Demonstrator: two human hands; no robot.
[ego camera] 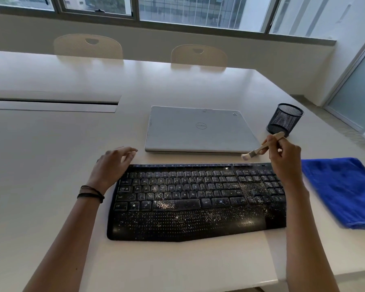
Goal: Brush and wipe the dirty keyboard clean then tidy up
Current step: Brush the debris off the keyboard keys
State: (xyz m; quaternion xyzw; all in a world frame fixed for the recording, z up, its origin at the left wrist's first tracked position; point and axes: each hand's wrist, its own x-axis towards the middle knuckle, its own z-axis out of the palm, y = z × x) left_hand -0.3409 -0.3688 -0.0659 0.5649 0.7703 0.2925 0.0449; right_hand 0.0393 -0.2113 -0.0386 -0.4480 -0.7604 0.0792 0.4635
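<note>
The left hand (112,165) is poised at the far left corner of the black, crumb-speckled keyboard (198,199), fingers loosely spread and holding nothing. A closed silver laptop (198,129) is lying just behind the keyboard. Above the keyboard's far right corner, the right hand (282,163) is pinching a small wooden-handled brush (261,147). A black mesh cup (282,120) is standing behind that corner, and a blue cloth (346,190) is lying just right of the keyboard.

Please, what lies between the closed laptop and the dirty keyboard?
In the head view, a narrow strip of bare table; near its right end shows the tip of the brush held by the right hand.
</note>
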